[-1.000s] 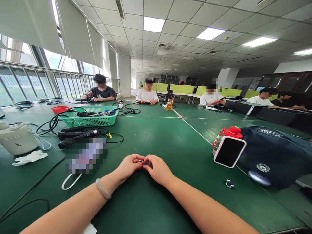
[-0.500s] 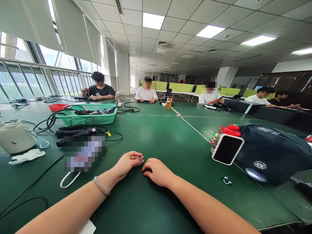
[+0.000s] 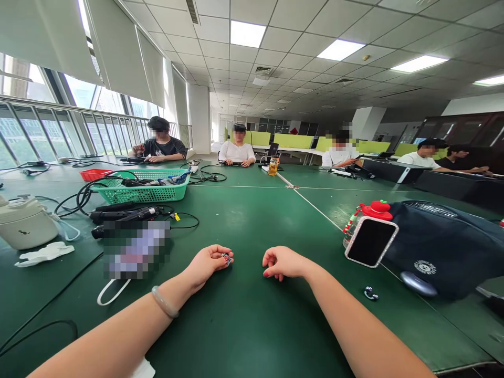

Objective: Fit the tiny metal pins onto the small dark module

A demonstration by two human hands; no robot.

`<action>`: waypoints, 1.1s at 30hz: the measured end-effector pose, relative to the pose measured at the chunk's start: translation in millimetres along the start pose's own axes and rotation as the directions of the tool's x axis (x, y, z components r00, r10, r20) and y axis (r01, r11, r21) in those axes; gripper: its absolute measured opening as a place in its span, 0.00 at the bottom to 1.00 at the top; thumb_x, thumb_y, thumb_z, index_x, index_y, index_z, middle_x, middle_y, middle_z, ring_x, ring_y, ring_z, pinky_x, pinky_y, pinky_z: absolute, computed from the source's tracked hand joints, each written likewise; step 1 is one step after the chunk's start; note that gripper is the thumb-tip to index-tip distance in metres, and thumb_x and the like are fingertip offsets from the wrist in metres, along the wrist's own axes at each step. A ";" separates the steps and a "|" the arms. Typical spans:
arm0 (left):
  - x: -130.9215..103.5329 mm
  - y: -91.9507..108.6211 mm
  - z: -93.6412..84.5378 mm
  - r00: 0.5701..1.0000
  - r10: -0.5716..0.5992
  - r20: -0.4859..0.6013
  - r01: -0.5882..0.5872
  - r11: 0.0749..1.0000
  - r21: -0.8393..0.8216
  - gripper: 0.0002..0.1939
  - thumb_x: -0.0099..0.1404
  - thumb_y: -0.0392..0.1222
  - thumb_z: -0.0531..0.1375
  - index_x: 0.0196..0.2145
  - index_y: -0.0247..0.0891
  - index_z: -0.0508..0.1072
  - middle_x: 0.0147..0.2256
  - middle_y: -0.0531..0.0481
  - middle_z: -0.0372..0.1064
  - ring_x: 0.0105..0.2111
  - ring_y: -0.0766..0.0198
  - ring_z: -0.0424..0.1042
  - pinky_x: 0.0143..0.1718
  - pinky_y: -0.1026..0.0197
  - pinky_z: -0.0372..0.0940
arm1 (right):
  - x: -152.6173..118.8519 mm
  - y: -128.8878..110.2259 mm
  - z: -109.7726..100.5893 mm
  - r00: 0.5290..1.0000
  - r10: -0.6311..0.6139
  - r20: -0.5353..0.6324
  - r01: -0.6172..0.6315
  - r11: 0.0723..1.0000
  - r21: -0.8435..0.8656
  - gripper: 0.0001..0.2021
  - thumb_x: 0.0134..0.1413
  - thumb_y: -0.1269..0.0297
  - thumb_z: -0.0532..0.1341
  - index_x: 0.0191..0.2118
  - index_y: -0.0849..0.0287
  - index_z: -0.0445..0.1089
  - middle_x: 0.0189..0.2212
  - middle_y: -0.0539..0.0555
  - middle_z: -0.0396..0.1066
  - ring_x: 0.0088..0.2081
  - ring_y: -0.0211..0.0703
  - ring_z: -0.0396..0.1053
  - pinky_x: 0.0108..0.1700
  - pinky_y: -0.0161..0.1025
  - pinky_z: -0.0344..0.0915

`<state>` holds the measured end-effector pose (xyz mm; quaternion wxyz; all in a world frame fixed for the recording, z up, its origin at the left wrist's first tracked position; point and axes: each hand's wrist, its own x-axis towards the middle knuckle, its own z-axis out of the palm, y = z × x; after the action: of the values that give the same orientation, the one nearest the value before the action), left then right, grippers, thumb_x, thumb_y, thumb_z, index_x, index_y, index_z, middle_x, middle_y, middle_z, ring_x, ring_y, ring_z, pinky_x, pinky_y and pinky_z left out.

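1 sm. item (image 3: 226, 258) pinched in L hand (image 3: 205, 266), R hand (image 3: 289, 262) apart.

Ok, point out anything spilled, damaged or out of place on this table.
I see no spill or damage. A crumpled white tissue lies beside the cream container, looking discarded, and the phone stands askew before the red-lidded bottle. The small shiny piece in the left hand is too small to judge.
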<state>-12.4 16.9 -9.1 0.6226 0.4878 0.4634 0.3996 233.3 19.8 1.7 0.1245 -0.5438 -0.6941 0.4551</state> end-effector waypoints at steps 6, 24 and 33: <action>1.6 -1.7 -1.7 1.000 0.014 0.008 -0.014 1.000 0.003 0.18 0.45 0.41 0.68 0.34 0.33 0.69 0.41 0.41 0.72 0.39 0.61 0.73 0.45 0.59 0.65 | -6.3 -27.8 42.7 0.971 -0.221 0.087 0.225 0.973 -0.042 0.11 0.38 0.68 0.66 0.33 0.59 0.68 0.23 0.45 0.65 0.21 0.31 0.62 0.23 0.28 0.59; 2.0 18.6 -44.4 0.879 0.466 -0.103 -0.002 0.219 0.976 0.17 0.55 0.29 0.48 0.38 0.37 0.73 0.42 0.42 0.69 0.40 0.55 0.69 0.42 0.58 0.61 | -6.3 -38.3 57.8 0.942 -0.327 0.072 0.334 0.934 -0.124 0.09 0.43 0.65 0.63 0.34 0.56 0.71 0.23 0.45 0.65 0.24 0.31 0.59 0.26 0.29 0.55; 1.0 24.9 -54.5 0.900 0.405 -0.162 0.159 0.043 0.986 0.12 0.58 0.34 0.51 0.37 0.36 0.72 0.38 0.40 0.68 0.37 0.54 0.70 0.38 0.58 0.61 | -7.9 -38.2 57.6 0.944 -0.323 0.060 0.328 0.937 -0.117 0.07 0.46 0.63 0.61 0.34 0.57 0.71 0.22 0.45 0.63 0.24 0.31 0.58 0.27 0.29 0.56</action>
<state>-66.0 35.9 9.9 -0.0344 0.7240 0.6794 0.1142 173.4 -15.5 1.6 0.1499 -0.4189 -0.8041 0.3943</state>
